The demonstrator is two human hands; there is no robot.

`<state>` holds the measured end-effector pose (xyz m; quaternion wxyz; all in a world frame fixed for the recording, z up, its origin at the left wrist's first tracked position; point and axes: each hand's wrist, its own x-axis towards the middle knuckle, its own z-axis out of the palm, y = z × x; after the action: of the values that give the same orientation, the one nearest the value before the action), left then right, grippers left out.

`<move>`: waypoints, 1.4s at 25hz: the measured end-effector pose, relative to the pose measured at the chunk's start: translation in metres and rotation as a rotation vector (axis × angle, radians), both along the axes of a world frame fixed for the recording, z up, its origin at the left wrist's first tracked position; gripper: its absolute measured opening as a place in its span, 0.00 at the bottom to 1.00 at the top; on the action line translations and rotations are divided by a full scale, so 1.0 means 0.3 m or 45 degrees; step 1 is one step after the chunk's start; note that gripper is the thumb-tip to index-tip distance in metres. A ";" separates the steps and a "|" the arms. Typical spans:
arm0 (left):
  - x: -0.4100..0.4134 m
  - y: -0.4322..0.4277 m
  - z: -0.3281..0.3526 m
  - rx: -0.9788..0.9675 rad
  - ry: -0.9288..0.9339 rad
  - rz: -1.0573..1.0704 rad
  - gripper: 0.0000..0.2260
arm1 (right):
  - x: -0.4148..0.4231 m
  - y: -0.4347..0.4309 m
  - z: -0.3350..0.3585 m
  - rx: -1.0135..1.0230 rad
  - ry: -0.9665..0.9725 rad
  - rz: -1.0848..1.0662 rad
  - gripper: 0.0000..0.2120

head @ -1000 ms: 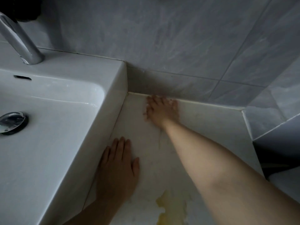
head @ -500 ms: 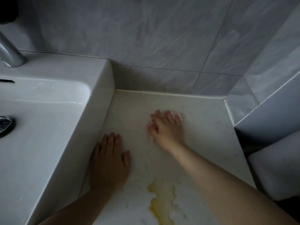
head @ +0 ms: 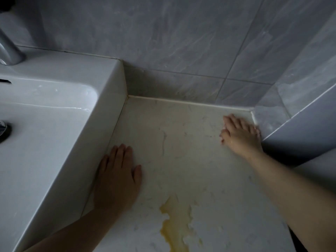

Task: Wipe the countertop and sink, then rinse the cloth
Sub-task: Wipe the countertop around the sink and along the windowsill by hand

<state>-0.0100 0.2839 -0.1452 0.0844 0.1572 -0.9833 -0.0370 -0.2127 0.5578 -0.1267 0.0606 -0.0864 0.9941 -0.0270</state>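
Note:
The pale marbled countertop (head: pixel 190 148) runs from the white sink (head: pixel 54 128) on the left to a tiled corner on the right. My left hand (head: pixel 117 177) lies flat on the countertop, fingers straight, its edge against the sink's outer wall. My right hand (head: pixel 240 135) presses flat on the countertop at the far right corner, fingers stretched toward the wall joint. No cloth shows in either hand. A yellow stain (head: pixel 174 226) spreads over the near part of the countertop between my forearms.
Grey marbled wall tiles (head: pixel 181 51) close the back. A tiled ledge (head: pixel 300 135) juts in at the right, just beside my right hand. The tap base (head: pixel 9 51) and the drain (head: pixel 3 131) sit at the left edge.
My right hand has slid from the back middle of the countertop, toward me, then right into the far right corner. My left hand has stayed flat beside the sink.

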 end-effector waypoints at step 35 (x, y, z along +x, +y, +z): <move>0.283 0.019 -0.001 -0.046 -0.174 -0.091 0.33 | 0.335 -0.144 -0.015 -0.108 0.049 -0.007 0.26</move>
<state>0.0750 0.2897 -0.1454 0.0185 0.1226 -0.9922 -0.0114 -0.1122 0.5146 -0.1313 0.0375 -0.0866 0.9932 -0.0678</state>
